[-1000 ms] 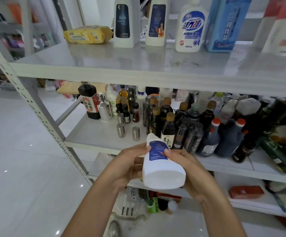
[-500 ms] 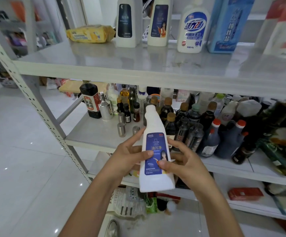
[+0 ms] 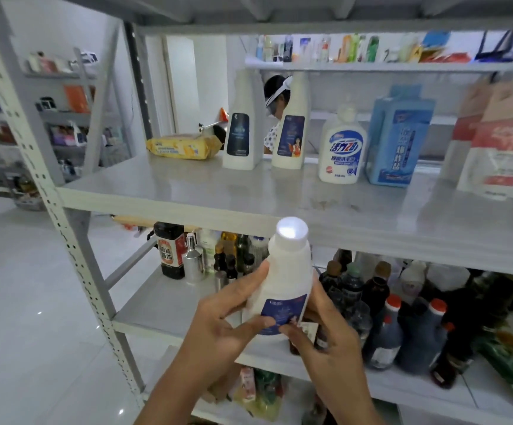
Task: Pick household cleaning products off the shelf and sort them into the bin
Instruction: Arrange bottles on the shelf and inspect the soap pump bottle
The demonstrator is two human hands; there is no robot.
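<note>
A white cleaner bottle (image 3: pixel 285 271) with a dark blue label stands upright in both my hands, in front of the metal shelf unit (image 3: pixel 187 200). My left hand (image 3: pixel 221 320) grips its left side, thumb across the label. My right hand (image 3: pixel 325 332) holds the right side, fingers curled round the lower body. On the upper shelf stand two similar white bottles (image 3: pixel 240 133) (image 3: pixel 290 133), a white bottle with blue print (image 3: pixel 341 151), a blue box (image 3: pixel 397 136) and a red and white bag (image 3: pixel 500 142). No bin is in view.
A yellow wipes pack (image 3: pixel 183 146) lies at the upper shelf's left. The shelf below is crowded with dark sauce bottles (image 3: pixel 402 326) and a soy sauce bottle (image 3: pixel 169 251). Another person (image 3: pixel 275 102) stands behind the shelf. White tiled floor (image 3: pixel 28 302) lies to the left.
The bottle was turned from tilted to upright and lifted higher between both hands. The view tipped up, showing more of the upper shelves.
</note>
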